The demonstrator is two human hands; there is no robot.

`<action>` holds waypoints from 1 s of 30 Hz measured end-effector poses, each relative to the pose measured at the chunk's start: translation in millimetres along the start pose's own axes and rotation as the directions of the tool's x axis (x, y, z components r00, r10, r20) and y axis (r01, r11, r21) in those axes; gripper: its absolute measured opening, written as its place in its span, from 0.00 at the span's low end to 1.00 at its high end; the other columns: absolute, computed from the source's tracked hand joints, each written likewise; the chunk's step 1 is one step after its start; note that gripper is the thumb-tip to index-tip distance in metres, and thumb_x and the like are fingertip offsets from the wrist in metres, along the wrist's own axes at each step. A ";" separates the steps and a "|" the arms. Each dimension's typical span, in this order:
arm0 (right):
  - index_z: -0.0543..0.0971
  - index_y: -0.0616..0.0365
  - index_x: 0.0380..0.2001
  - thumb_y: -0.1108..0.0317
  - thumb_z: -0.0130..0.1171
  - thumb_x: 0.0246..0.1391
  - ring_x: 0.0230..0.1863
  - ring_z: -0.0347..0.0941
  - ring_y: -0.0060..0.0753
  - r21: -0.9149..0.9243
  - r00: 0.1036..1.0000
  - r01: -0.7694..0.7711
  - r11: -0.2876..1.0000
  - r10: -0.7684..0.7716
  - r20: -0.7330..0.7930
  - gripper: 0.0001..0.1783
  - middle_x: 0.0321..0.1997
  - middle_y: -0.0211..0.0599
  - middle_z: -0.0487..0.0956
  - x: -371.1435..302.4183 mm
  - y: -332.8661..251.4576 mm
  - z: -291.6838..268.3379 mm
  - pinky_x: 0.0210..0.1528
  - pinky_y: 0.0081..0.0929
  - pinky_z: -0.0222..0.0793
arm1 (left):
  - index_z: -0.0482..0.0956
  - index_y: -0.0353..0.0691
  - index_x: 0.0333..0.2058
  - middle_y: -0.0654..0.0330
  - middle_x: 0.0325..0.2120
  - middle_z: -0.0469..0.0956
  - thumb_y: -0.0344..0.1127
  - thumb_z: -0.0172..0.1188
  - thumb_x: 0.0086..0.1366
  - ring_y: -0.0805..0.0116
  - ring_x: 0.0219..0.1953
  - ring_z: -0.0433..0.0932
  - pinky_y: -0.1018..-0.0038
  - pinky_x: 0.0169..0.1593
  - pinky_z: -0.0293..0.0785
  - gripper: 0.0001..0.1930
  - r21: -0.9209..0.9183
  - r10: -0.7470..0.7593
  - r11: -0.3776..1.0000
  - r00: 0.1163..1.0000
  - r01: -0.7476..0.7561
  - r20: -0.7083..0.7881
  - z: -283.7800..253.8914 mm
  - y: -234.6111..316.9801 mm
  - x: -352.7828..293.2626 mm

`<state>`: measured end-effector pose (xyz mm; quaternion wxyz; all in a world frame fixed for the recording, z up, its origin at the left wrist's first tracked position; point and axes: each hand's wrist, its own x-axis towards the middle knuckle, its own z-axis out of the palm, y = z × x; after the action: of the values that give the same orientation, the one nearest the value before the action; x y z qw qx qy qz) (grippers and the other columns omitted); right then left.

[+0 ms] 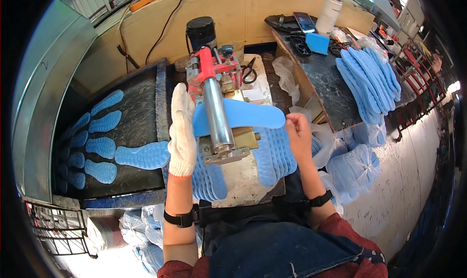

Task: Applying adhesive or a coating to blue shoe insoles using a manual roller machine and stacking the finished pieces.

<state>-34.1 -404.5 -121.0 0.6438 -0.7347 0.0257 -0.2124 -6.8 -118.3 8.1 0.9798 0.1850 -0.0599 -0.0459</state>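
A smooth blue insole [258,113] lies crosswise under the steel roller [214,110] of a small red and metal machine [206,64]. At its right end, the curled fingers of my bare right hand [297,132] close on the tip. My left hand [182,132], in a white knitted glove, stands edge-on at the insole's left end, fingers stretched out together; its palm side is hidden. Stacks of textured blue insoles stand below the machine, one at the left [209,180] and one at the right [273,156]. Another insole [142,155] lies just left of the glove.
Several insoles lie on a dark conveyor belt [131,122] running beside a metal housing [53,98]. Scissors [249,72] lie behind the machine. On the right-hand table [335,90] are an insole pile [367,81], a phone [304,22] and a white bottle [329,14]. Bagged insoles [352,171] sit below.
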 end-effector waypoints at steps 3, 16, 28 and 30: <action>0.72 0.58 0.48 0.71 0.58 0.58 0.37 0.73 0.25 -0.296 0.989 -0.065 0.953 0.100 0.107 0.14 0.41 0.39 0.76 -11.2 9.9 9.1 0.42 0.21 0.68 | 0.43 0.35 0.69 0.42 0.68 0.46 0.64 0.30 0.71 0.51 0.71 0.45 0.59 0.71 0.43 0.41 0.594 0.120 0.793 0.991 -0.133 0.062 -31.1 -7.2 3.3; 0.68 0.59 0.56 0.72 0.71 0.36 0.47 0.72 0.52 -0.797 0.970 0.178 0.577 0.031 0.240 0.39 0.46 0.45 0.72 -26.5 46.0 63.1 0.42 0.41 0.73 | 0.51 0.39 0.68 0.54 0.62 0.62 0.65 0.33 0.70 0.62 0.62 0.63 0.66 0.65 0.59 0.40 0.734 0.000 0.678 0.999 0.032 -0.044 -81.7 -8.0 -25.6; 0.75 0.56 0.32 0.70 0.67 0.37 0.38 0.74 0.52 -0.728 0.930 0.318 0.608 -0.049 0.365 0.16 0.34 0.42 0.75 -29.1 50.4 51.9 0.37 0.44 0.71 | 0.64 0.35 0.61 0.53 0.55 0.71 0.54 0.36 0.73 0.58 0.54 0.74 0.67 0.57 0.70 0.30 0.337 -0.187 0.883 0.903 0.327 -0.386 -87.6 5.7 -127.5; 0.75 0.56 0.32 0.72 0.63 0.39 0.38 0.74 0.53 -0.744 0.937 0.308 0.593 -0.051 0.346 0.13 0.33 0.42 0.75 -34.2 53.2 44.7 0.38 0.45 0.71 | 0.66 0.37 0.59 0.55 0.53 0.73 0.55 0.35 0.73 0.60 0.51 0.75 0.66 0.56 0.72 0.29 0.238 -0.166 0.923 0.871 0.303 -0.463 -48.7 21.8 -129.6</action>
<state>-37.2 -361.0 -185.1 0.2261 -0.9634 -0.0528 -0.1341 -127.0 -66.2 -42.0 0.9149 0.3446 0.1769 -0.1135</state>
